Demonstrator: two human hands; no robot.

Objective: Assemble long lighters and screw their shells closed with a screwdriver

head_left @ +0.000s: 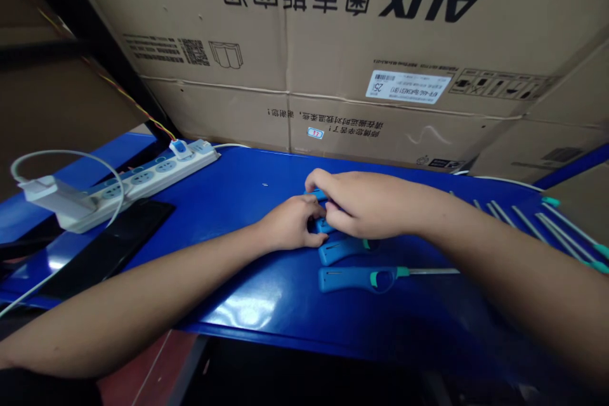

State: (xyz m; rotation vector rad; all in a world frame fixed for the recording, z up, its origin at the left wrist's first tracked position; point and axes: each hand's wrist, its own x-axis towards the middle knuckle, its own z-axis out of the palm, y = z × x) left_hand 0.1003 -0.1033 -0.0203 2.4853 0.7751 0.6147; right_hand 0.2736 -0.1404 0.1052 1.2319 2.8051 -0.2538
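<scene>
My left hand (291,223) is closed, thumb and fingers pinching the handle end of a blue long-nosed lighter (323,226). From the right, my right hand (349,200) curls over the same spot, its fingertips closed at this lighter; the exact grip is partly hidden. Another blue lighter handle (314,194) shows just beyond the fingers. Nearer to me lies a lighter with a teal part (341,250), partly under my right wrist. Closest to the front edge, a whole lighter (359,279) lies flat, its metal tube pointing right beneath my forearm.
Several metal tubes with teal ends (564,235) lie at the table's right. A white power strip (147,177) with a plugged-in adapter (57,200) and cable stands at the left, by a black flat object (111,244). A cardboard wall (328,120) rises behind the blue tabletop (228,203).
</scene>
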